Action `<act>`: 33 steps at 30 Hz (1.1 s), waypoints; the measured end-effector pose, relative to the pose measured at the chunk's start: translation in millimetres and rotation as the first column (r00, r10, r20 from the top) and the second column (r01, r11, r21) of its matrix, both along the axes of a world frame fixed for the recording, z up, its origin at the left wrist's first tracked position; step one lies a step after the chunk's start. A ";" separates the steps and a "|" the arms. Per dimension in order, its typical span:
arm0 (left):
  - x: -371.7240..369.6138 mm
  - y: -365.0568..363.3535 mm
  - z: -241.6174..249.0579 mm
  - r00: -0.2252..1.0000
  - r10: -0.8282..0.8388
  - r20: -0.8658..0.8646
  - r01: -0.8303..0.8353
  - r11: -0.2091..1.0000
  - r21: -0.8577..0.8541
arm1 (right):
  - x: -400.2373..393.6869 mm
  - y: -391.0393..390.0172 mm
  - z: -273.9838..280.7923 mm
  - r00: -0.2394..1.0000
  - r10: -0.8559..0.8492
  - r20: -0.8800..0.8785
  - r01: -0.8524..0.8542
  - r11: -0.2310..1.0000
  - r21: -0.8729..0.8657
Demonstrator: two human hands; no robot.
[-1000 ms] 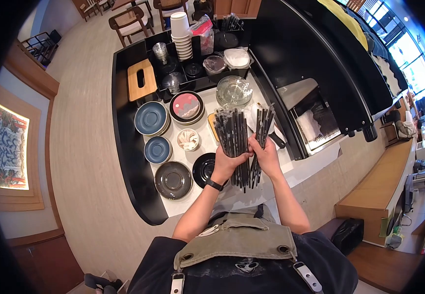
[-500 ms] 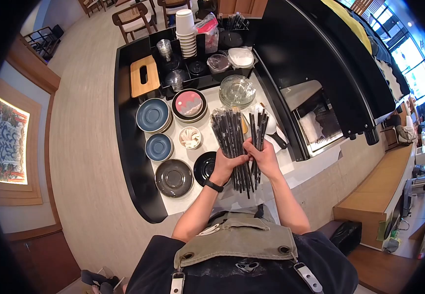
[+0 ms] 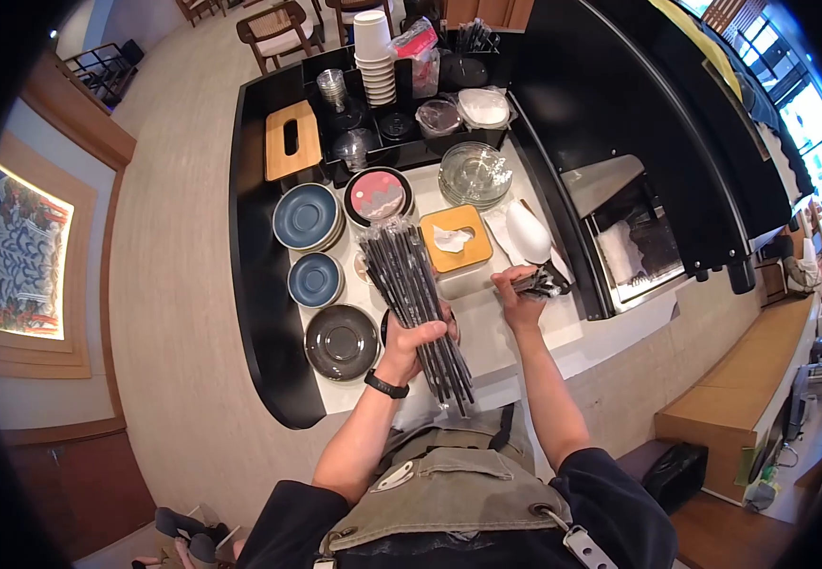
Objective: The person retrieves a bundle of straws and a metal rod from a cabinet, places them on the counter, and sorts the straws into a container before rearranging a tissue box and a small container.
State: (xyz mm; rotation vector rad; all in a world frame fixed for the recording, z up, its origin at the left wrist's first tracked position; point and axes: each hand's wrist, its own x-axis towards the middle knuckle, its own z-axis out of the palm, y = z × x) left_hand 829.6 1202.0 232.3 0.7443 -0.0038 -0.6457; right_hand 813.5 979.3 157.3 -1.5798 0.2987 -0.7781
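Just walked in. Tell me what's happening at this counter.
A person is handling thin black sticks, possibly straws, in clear wrapping. The left hand grips a thick bundle, held at a slant. The right hand, apart from it, holds a smaller bunch. Beyond the hands are a tissue box with a tissue poking out and a stack of clear plates; stacked blue plates sit off to the left.
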 end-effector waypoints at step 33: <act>23.2 9.4 0.3 1.000 0.013 0.028 -0.012 1.000 -0.023 | 312.2 -65.5 272.5 0.994 -0.003 0.112 0.042 0.936 -0.348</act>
